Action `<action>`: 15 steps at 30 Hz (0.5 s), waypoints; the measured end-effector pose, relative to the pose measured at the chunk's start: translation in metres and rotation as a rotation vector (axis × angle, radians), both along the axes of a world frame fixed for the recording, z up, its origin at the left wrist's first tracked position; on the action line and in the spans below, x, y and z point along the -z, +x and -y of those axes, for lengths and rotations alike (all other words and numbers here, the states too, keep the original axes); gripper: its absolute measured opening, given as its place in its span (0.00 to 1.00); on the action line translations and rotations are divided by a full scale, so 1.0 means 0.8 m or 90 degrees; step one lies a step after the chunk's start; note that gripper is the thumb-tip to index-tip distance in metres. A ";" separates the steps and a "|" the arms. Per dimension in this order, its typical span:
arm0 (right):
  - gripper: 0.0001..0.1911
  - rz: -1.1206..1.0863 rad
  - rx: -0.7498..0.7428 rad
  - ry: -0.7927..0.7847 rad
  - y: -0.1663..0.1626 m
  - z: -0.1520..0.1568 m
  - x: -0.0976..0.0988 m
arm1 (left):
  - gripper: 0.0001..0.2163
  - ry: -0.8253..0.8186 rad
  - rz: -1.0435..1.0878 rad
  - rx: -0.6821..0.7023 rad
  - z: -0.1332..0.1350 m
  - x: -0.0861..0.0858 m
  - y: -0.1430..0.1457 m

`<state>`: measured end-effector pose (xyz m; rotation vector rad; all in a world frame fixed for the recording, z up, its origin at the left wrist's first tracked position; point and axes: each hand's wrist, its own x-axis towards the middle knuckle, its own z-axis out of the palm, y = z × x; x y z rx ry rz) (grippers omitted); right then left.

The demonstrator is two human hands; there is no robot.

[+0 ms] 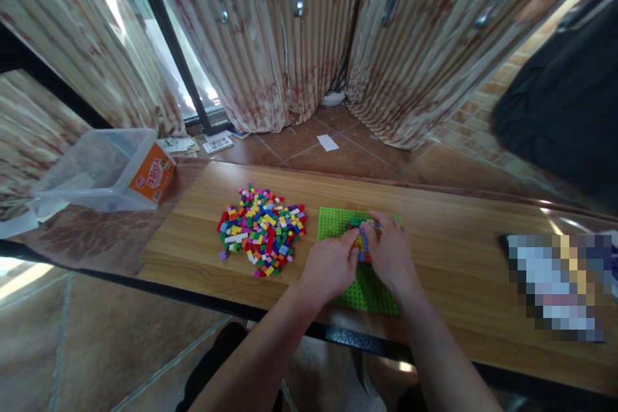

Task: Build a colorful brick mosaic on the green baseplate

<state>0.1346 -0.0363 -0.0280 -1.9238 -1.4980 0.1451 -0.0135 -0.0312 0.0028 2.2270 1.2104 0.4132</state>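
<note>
A bright green studded baseplate (369, 296) lies on the wooden table. On it stands a small structure of coloured toy bricks (361, 243), with orange, blue, yellow, green and red showing. My left hand (331, 265) presses against its left side, fingers closed together. From the right and top, my right hand (390, 244) has its fingers curled over the same bricks. Both hands hide much of the structure, and any single brick between the fingertips cannot be made out. Left of the baseplate spreads a pile of loose toy bricks (263, 228) in many colours.
The wooden table (458, 257) runs across the view. A clear plastic bin (103, 170) with an orange label stands at the left. A pixelated flat object (555, 283) lies at the right. Behind are curtains (270, 51), papers on the tiled floor and a dark cloth shape (564, 90).
</note>
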 end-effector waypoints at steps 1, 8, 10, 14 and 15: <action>0.19 0.008 0.001 0.001 -0.002 0.001 0.000 | 0.21 0.003 -0.004 0.003 0.000 0.000 0.000; 0.21 -0.032 -0.016 0.023 0.001 0.002 0.005 | 0.21 0.021 -0.020 0.015 0.002 -0.001 -0.002; 0.23 -0.076 -0.012 0.041 0.007 0.002 0.004 | 0.20 0.023 -0.006 -0.002 -0.001 -0.005 -0.006; 0.25 -0.125 0.058 0.100 0.016 0.006 -0.008 | 0.17 0.036 0.107 -0.074 -0.015 -0.013 -0.028; 0.24 -0.128 0.074 0.120 0.015 0.007 -0.014 | 0.17 0.047 0.140 -0.097 -0.020 -0.014 -0.036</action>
